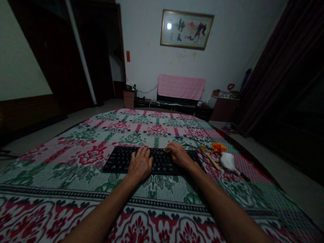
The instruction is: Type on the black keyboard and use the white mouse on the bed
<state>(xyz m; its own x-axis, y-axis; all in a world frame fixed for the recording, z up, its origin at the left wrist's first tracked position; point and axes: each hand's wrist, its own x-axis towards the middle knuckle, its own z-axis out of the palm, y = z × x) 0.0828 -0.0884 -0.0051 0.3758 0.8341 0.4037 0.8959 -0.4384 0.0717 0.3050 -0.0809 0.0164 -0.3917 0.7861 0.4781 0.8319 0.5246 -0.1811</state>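
we see a black keyboard (pixel 118 160) lying flat on the bed, near the middle of the floral bedcover (pixel 76 175), its long side running left to right in front of the person. both hands rest on top of it. the left hand (pixel 140 164) lies palm down over the middle keys, fingers slightly spread and pointing away, gripping nothing. the right hand (pixel 179 155) sits on the right part of the keyboard, fingers bent a little and loosely parted, fingertips on the upper rows of keys; it holds nothing either. both forearms reach in from the lower edge of the view.

just beside the right end of the keyboard we find a tangle of dark cable (pixel 199 153) on the cover. a little further right lie a small orange object (pixel 219 147), a pale wooden stick (pixel 212 161) and a white lump (pixel 227 161) with a thin dark piece sticking out towards the bed's edge; we cannot tell what these are in the dim light.

the bedcover is patterned with red flowers and green leaves on a pale ground. beyond the foot of the bed, against the far wall, a pink cloth (pixel 181 86) is draped over something on a low dark unit, and a framed picture (pixel 186 29) hangs above it. a dark curtain (pixel 273 77) fills the right side of the room.
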